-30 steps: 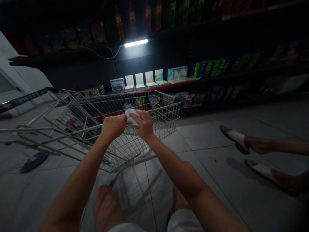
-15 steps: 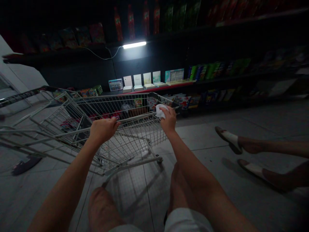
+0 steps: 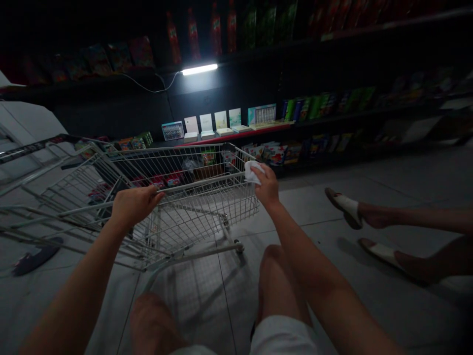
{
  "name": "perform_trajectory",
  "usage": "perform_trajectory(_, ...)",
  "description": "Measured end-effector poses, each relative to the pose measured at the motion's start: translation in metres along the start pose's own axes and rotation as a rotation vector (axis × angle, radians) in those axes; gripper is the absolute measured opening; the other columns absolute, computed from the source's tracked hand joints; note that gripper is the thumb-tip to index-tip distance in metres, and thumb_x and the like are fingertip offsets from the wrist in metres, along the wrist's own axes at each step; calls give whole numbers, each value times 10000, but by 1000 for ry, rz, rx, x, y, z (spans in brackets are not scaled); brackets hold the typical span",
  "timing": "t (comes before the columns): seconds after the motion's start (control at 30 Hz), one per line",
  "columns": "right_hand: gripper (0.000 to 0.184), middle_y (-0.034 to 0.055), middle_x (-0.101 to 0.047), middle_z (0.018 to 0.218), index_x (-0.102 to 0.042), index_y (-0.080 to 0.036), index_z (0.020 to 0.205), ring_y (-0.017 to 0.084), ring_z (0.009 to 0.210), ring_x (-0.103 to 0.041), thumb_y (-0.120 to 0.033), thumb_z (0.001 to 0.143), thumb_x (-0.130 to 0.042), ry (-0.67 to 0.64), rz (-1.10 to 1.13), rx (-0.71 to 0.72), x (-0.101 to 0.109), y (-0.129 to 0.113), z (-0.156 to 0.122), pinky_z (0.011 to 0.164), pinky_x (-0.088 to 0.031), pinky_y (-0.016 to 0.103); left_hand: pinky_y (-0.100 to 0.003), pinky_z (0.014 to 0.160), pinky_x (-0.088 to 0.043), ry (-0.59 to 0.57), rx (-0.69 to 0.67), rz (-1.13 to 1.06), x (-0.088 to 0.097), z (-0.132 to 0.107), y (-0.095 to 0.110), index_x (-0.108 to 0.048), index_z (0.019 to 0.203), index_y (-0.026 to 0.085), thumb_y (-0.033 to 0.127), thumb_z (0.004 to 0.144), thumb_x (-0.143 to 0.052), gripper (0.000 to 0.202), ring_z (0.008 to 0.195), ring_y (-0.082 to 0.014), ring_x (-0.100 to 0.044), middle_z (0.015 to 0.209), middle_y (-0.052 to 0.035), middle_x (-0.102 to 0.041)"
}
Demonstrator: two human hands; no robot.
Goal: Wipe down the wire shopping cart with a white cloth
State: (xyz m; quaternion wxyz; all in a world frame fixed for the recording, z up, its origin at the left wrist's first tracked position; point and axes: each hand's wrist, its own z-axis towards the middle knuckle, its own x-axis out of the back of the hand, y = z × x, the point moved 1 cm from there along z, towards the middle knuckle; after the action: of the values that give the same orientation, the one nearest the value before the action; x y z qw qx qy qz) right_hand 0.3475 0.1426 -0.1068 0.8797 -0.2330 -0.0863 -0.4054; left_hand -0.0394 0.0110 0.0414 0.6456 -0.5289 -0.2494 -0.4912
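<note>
- Since a second ago, the left hand (image 3: 135,204) has slid leftward along the shopping cart (image 3: 214,207) rail, and the right hand (image 3: 268,186) has moved to its right corner.
- Left fingers curl closed over the rail.
- Right fingers pinch a white cloth (image 3: 253,171) against the corner, at the hand's 11 o'clock.
- Another person's sandalled feet (image 3: 349,207) lie at 3 o'clock.

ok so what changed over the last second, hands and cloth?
The right hand, gripping the white cloth, slid rightwards along the near rail of the shopping cart, from the middle to its right corner. The left hand slid leftwards on the same rail, so the hands are now apart. Nothing was picked up or let go. Cart, shelves and another person's sandalled feet are much as before.
</note>
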Motion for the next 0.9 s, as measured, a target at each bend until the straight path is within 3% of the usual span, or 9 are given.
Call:
perform_trajectory(0.07,591,71,-549,1371,-638,-239,1266,263,1326,-482,-32,745,-452,24,7,-48,2,15,-3,1159,-398,502,-319,581,-357,-13,27,-12,-2,-1,-6,-641,941,245,633,952,-226,568,812,-296,-701,856,-101,-744)
perform_trajectory(0.13,594,74,-518,1405,-629,-230,1271,263,1372,-439,-29,742,-449,48,33,-84,-6,12,-6,1177,-377,500,-316,590,-365,-22,46,-27,-3,-1,-10,-647,927,242,654,941,-226,589,802,-298,-697,833,-105,-739)
perform_trajectory(0.23,635,104,-446,1468,-588,-194,1321,277,1464,-314,-4,738,-427,119,55,-152,-28,-16,-10,1215,-311,524,-314,596,-377,-36,56,-34,-5,1,-12,-652,921,234,652,943,-213,606,803,-297,-693,819,-108,-730)
perform_trajectory(0.33,690,94,-373,1534,-515,-206,1399,265,1520,-191,14,755,-402,156,80,-165,-54,-51,-20,1244,-247,544,-309,618,-403,-4,4,-35,-5,10,-2,-654,939,224,636,951,-228,593,926,-290,-684,938,-120,-733)
perform_trajectory(0.47,709,55,-393,1535,-503,-256,1416,245,1527,-184,17,768,-409,71,152,-63,-88,-83,-63,1239,-282,537,-294,629,-417,11,-131,-91,-4,29,27,-636,1048,210,567,970,-287,506,1026,-284,-673,1091,-115,-720)
perform_trajectory(0.6,675,50,-499,1449,-584,-266,1343,235,1511,-230,19,754,-417,-58,168,-7,-115,-84,-122,1208,-353,516,-317,645,-430,-31,-34,-99,-5,43,48,-633,1059,196,517,993,-237,514,950,-293,-704,1008,-129,-745)
perform_trajectory(0.67,672,56,-521,1428,-595,-271,1331,233,1499,-252,31,760,-410,-83,161,-35,-119,-79,-139,1195,-363,518,-322,651,-431,-12,-15,-99,-6,44,51,-637,1048,201,506,998,-220,519,958,-289,-704,1021,-128,-747)
perform_trajectory(0.8,669,45,-541,1408,-602,-295,1318,230,1474,-283,35,761,-434,-162,127,-62,-113,-72,-147,1186,-363,517,-327,651,-421,10,-4,-109,-10,42,49,-641,1053,201,521,997,-207,542,956,-292,-704,1026,-130,-748)
perform_trajectory(0.9,646,42,-605,1328,-660,-280,1236,237,1393,-397,38,714,-454,-213,125,-45,-103,-68,-157,1149,-409,503,-333,645,-416,38,-4,-121,-12,41,49,-647,1041,196,515,998,-211,542,927,-300,-707,1003,-131,-748)
